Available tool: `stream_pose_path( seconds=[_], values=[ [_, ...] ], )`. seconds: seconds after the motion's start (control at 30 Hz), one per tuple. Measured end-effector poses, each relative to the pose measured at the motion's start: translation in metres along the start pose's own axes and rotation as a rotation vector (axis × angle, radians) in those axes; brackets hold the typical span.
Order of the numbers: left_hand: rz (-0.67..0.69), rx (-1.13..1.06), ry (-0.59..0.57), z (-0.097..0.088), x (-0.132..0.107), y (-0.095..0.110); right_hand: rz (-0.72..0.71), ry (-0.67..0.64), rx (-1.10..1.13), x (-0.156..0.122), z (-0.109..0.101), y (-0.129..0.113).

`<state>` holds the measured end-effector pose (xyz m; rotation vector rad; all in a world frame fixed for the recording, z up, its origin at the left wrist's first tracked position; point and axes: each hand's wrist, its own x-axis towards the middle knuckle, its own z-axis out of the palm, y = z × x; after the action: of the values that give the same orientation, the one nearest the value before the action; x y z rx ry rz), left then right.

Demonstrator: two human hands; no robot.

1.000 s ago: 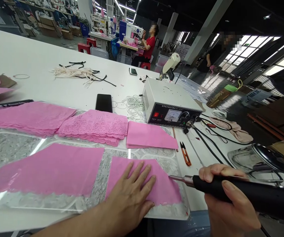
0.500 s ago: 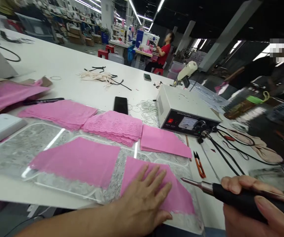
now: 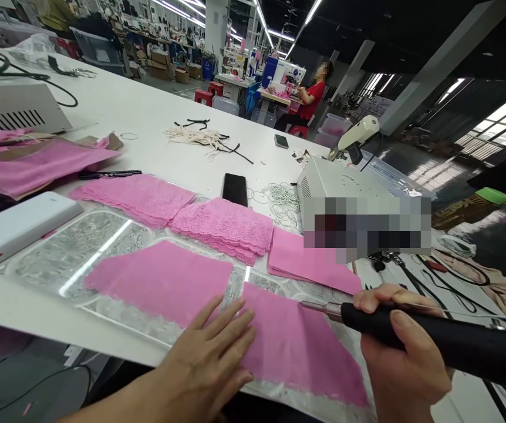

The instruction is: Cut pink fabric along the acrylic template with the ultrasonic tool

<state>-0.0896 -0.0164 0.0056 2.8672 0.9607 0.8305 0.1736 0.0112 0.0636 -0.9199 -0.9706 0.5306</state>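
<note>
My left hand [image 3: 213, 355] lies flat with fingers stretched, over the left edge of a pink fabric piece [image 3: 292, 346]. In my right hand [image 3: 405, 341] is a black pen-like tool [image 3: 385, 323] with a pointed metal tip. That tip appears to be at the upper edge of the same piece; whether it touches cannot be told. Left of it, a second pink fabric piece [image 3: 165, 279] lies on the clear patterned mat [image 3: 90, 252]. Behind these are two stacks of lace-edged pink pieces [image 3: 134, 197] [image 3: 224, 226] and a smooth pink stack [image 3: 310, 261].
A white power supply box [image 3: 336, 182], its front blurred, stands at the back right with black cables [image 3: 415, 288]. A dark phone [image 3: 234, 189], a tangle of thin cord [image 3: 283, 202] and a white device [image 3: 24, 226] sit around the mat. A person in red [image 3: 313, 100] sits farther off.
My left hand has slid left across the pink piece. My right hand has brought the tool's tip left, from beside the piece to its upper edge. The view has shifted.
</note>
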Motion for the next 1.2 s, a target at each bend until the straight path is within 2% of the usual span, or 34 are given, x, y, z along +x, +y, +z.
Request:
stream_pose_path(
  seconds=[0.1,0.37,0.63,0.77,0.9,1.1,1.2],
  values=[
    [0.033,0.0,-0.041,-0.005,-0.003,-0.006,0.006,0.026,-0.016,-0.001,0.0,0.0],
    [0.067,-0.003,-0.041,-0.007,-0.001,-0.009,0.001,0.027,-0.013,-0.001,0.001,0.003],
    [0.046,-0.022,-0.078,-0.008,-0.001,-0.008,0.003,0.004,-0.07,-0.002,0.001,0.002],
    [0.032,-0.03,-0.057,-0.009,-0.001,-0.008,0.017,-0.001,-0.094,-0.001,0.001,0.001],
    [0.023,-0.069,-0.038,-0.01,-0.004,-0.008,0.048,0.006,-0.057,0.0,0.009,-0.001],
    [-0.004,-0.145,0.039,-0.001,-0.012,-0.007,0.067,-0.096,-0.014,-0.004,0.026,0.001],
    [-0.004,-0.159,0.033,0.003,-0.016,-0.007,0.063,-0.119,-0.019,-0.006,0.029,0.003]
  ],
)
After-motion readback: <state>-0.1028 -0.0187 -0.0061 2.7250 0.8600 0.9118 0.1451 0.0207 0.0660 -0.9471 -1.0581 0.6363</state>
